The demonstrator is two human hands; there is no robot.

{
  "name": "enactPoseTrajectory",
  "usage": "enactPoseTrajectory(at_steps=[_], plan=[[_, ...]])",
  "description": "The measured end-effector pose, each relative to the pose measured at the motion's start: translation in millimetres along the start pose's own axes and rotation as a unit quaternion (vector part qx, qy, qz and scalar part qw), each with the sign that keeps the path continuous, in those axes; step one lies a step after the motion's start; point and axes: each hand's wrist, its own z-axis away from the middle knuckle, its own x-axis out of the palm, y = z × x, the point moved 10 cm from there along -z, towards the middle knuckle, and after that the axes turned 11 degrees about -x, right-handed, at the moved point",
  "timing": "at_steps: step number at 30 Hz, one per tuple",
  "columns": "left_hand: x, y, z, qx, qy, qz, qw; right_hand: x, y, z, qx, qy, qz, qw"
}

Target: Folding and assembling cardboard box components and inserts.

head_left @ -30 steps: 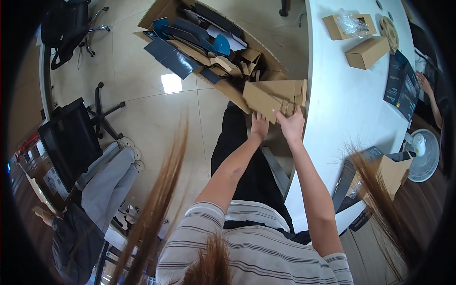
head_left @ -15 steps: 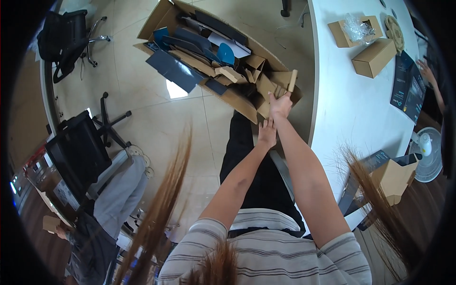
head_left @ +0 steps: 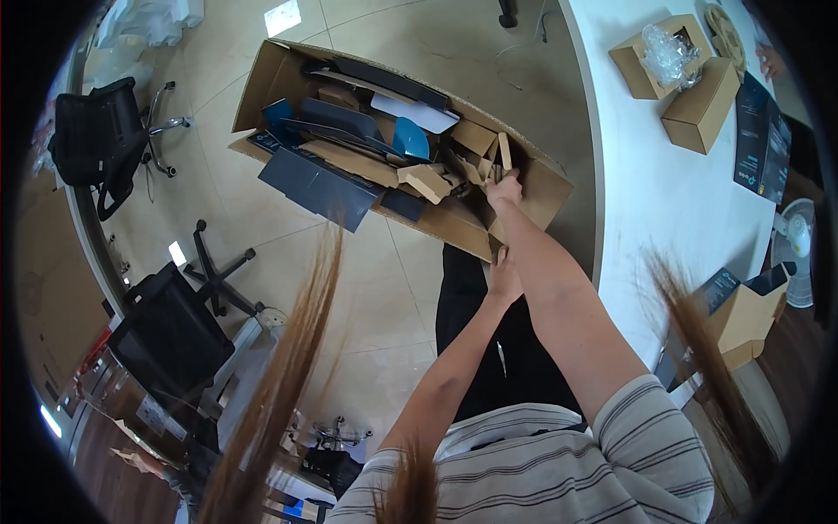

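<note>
The landmark is the large open cardboard box (head_left: 534, 229), standing on the tiled floor (head_left: 401, 297) and packed with flattened packaging. The right hand (head_left: 504, 188) reaches inside the right end of this box, fingers bent and in contact with a folded brown cardboard piece (head_left: 504, 150). That piece lies within the box, one narrow edge upright; whether the hand grips or only presses it, I cannot tell. The left hand (head_left: 504, 276) is at the near rim of the box, close to its right corner, fingers toward the wall; its grip cannot be determined.

Contents of the box noted: dark folded panels, a white panel (head_left: 413, 113), a blue rounded piece (head_left: 410, 138) and assorted brown scraps. A dark flattened carton (head_left: 319, 188) leans out over the near side of the box.

Right of the box stands a white table (head_left: 630, 188). It carries a small open carton (head_left: 635, 72) holding clear plastic wrap (head_left: 670, 57), a closed brown carton (head_left: 700, 106) just beside it, and a dark printed package (head_left: 762, 141). Left of the box are two black office chairs (head_left: 170, 327), well apart from it.
</note>
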Motion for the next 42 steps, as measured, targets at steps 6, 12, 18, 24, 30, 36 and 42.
enactPoseTrajectory(at_steps=[6,12,18,24,30,36,42], plan=[[-8.4,-12.5,3.7,0.031,0.071,-0.011,0.997,15.4,-0.2,-1.8,-0.034,-0.011,0.002,0.999],[-4.7,-8.1,2.9,0.017,0.037,-0.008,0.999,13.1,4.8,-15.8,-0.046,-0.009,0.024,0.999],[-38.6,-3.3,0.4,0.01,0.031,-0.014,0.999,22.3,-16.4,-29.0,-0.099,-0.083,0.098,0.987],[-125.5,-59.8,46.2,-0.171,0.14,0.524,0.823,18.3,-18.4,-40.7,-0.201,-0.124,0.234,0.943],[-168.1,-153.3,104.1,-0.303,0.445,0.341,0.771,10.8,-30.1,-14.5,-0.162,-0.119,0.413,0.888],[-104.1,-126.7,33.6,-0.34,0.098,0.532,0.77,3.9,-18.0,-46.5,-0.11,-0.106,0.454,0.878],[-109.9,-127.4,4.1,-0.305,0.089,0.518,0.794,-20.3,-33.2,-21.1,-0.129,-0.02,0.316,0.94]])
